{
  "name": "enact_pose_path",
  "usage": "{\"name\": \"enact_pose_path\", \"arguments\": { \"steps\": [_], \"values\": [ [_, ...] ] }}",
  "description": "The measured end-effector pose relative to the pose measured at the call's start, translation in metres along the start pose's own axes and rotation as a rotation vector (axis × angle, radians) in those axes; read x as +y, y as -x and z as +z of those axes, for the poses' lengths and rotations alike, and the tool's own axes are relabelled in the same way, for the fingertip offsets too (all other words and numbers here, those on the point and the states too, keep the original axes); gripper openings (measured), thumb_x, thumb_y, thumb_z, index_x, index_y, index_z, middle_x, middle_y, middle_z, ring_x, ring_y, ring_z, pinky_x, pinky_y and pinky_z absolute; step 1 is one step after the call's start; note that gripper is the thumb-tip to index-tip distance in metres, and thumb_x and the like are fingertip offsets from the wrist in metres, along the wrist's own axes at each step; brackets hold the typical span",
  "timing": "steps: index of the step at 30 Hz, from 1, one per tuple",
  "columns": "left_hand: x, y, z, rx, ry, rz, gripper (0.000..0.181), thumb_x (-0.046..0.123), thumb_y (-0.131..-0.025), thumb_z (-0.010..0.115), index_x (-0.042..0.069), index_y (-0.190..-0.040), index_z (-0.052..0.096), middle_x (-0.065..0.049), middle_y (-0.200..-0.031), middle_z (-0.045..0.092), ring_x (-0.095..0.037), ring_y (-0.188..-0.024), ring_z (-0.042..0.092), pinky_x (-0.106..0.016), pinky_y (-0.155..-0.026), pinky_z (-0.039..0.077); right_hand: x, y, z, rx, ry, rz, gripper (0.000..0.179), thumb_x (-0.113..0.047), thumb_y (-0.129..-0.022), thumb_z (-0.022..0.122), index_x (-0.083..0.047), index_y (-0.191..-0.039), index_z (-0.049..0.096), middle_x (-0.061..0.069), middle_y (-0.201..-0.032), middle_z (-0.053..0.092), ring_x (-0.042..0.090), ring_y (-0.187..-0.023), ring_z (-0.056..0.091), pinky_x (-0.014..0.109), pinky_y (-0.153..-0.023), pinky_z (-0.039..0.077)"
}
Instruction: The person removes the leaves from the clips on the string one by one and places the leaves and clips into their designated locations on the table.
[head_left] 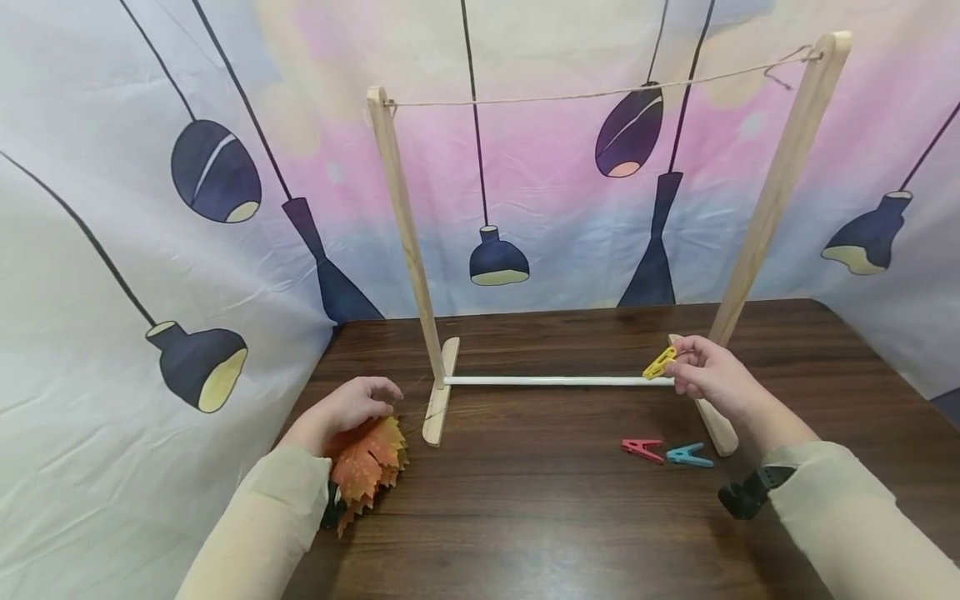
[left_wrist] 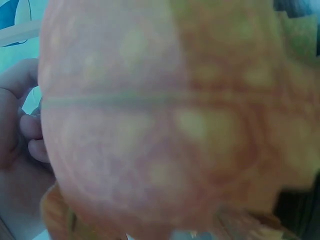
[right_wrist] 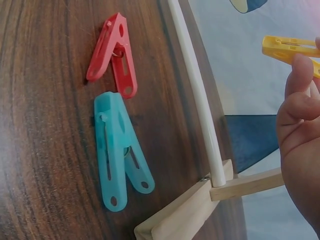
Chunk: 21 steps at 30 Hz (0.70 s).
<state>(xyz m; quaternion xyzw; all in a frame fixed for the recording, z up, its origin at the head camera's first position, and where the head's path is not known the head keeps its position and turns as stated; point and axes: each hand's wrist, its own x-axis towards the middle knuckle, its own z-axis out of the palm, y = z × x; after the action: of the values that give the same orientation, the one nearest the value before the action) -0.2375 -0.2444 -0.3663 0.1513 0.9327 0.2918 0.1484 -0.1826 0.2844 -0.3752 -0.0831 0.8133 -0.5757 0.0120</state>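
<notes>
A yellow clothespin (head_left: 660, 363) is pinched between the thumb and fingers of my right hand (head_left: 712, 377), beside the right post of a wooden stand. In the right wrist view the same yellow clothespin (right_wrist: 287, 47) points away from the fingertips. My left hand (head_left: 358, 404) grips a bunch of orange and yellow artificial maple leaves (head_left: 369, 462), which hangs below the palm beside the wrist. An orange leaf (left_wrist: 125, 150) fills most of the left wrist view, hiding part of the curled fingers. On the table lie a red clothespin (right_wrist: 114, 55) and a blue clothespin (right_wrist: 120, 150).
A string (head_left: 540, 98) runs between the tops of the stand's left post (head_left: 405, 225) and right post (head_left: 776, 192). A white rod (head_left: 547, 381) joins them low down. Behind the dark wooden table (head_left: 525, 517) hangs a cloth (head_left: 420, 267) printed with lamps.
</notes>
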Motion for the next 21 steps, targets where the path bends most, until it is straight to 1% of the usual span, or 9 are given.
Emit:
{"name": "enact_pose_path", "arguments": {
  "steps": [2, 5, 7, 12, 14, 18, 21],
  "values": [
    [-0.002, 0.000, 0.002, 0.001, 0.005, 0.000, 0.027, 0.006, -0.087, 0.059, 0.003, -0.113, 0.063, -0.011, -0.100, 0.060, -0.020, -0.077, 0.049, -0.033, -0.069, 0.041, 0.001, 0.000, 0.001, -0.004, -0.001, 0.004, 0.032, -0.010, -0.092, 0.057, 0.007, -0.112, 0.038, 0.006, -0.082, 0.057, 0.011, -0.065, 0.054, 0.024, -0.055, 0.044],
    [-0.007, 0.001, 0.005, 0.000, 0.005, 0.008, 0.025, 0.005, -0.088, 0.059, 0.002, -0.112, 0.063, -0.009, -0.095, 0.061, -0.019, -0.077, 0.050, -0.033, -0.068, 0.042, 0.002, 0.001, 0.002, -0.009, 0.004, 0.013, 0.033, -0.010, -0.092, 0.057, 0.007, -0.113, 0.038, 0.009, -0.085, 0.058, 0.012, -0.065, 0.054, 0.024, -0.056, 0.044],
    [-0.010, 0.002, 0.006, -0.002, 0.006, 0.004, 0.024, 0.005, -0.088, 0.058, 0.001, -0.111, 0.063, -0.008, -0.091, 0.060, -0.019, -0.075, 0.050, -0.033, -0.067, 0.041, 0.002, 0.002, 0.003, -0.015, 0.004, 0.017, 0.034, -0.011, -0.092, 0.057, 0.007, -0.113, 0.037, 0.007, -0.084, 0.058, 0.012, -0.066, 0.054, 0.025, -0.056, 0.044],
    [-0.014, 0.004, 0.009, 0.026, -0.009, -0.015, 0.023, 0.006, -0.087, 0.059, 0.003, -0.109, 0.063, -0.008, -0.092, 0.059, -0.020, -0.073, 0.048, -0.032, -0.065, 0.039, 0.003, 0.003, 0.007, -0.015, 0.007, 0.029, 0.035, -0.012, -0.092, 0.057, 0.006, -0.115, 0.037, 0.002, -0.081, 0.057, 0.013, -0.067, 0.054, 0.026, -0.058, 0.045],
    [-0.015, 0.004, 0.010, 0.034, -0.011, -0.025, 0.023, 0.007, -0.087, 0.059, 0.005, -0.109, 0.064, -0.008, -0.092, 0.059, -0.020, -0.072, 0.047, -0.033, -0.065, 0.038, 0.004, 0.004, 0.008, -0.009, 0.014, 0.034, 0.035, -0.012, -0.092, 0.058, 0.005, -0.115, 0.038, 0.003, -0.080, 0.056, 0.013, -0.067, 0.055, 0.026, -0.057, 0.045],
    [-0.017, 0.005, 0.012, 0.034, -0.017, -0.044, 0.023, 0.009, -0.087, 0.059, 0.007, -0.109, 0.065, -0.009, -0.096, 0.060, -0.020, -0.074, 0.048, -0.033, -0.067, 0.039, 0.006, 0.005, 0.012, -0.018, 0.015, 0.033, 0.035, -0.012, -0.091, 0.059, 0.005, -0.114, 0.039, 0.009, -0.081, 0.055, 0.014, -0.066, 0.055, 0.027, -0.057, 0.045],
    [-0.018, 0.006, 0.013, 0.038, -0.027, -0.041, 0.023, 0.009, -0.087, 0.060, 0.007, -0.109, 0.065, -0.009, -0.097, 0.061, -0.020, -0.075, 0.049, -0.033, -0.067, 0.039, 0.008, 0.005, 0.016, -0.029, 0.009, 0.026, 0.036, -0.012, -0.091, 0.060, 0.006, -0.115, 0.040, 0.013, -0.083, 0.055, 0.015, -0.065, 0.055, 0.028, -0.056, 0.045]
  ]
}}
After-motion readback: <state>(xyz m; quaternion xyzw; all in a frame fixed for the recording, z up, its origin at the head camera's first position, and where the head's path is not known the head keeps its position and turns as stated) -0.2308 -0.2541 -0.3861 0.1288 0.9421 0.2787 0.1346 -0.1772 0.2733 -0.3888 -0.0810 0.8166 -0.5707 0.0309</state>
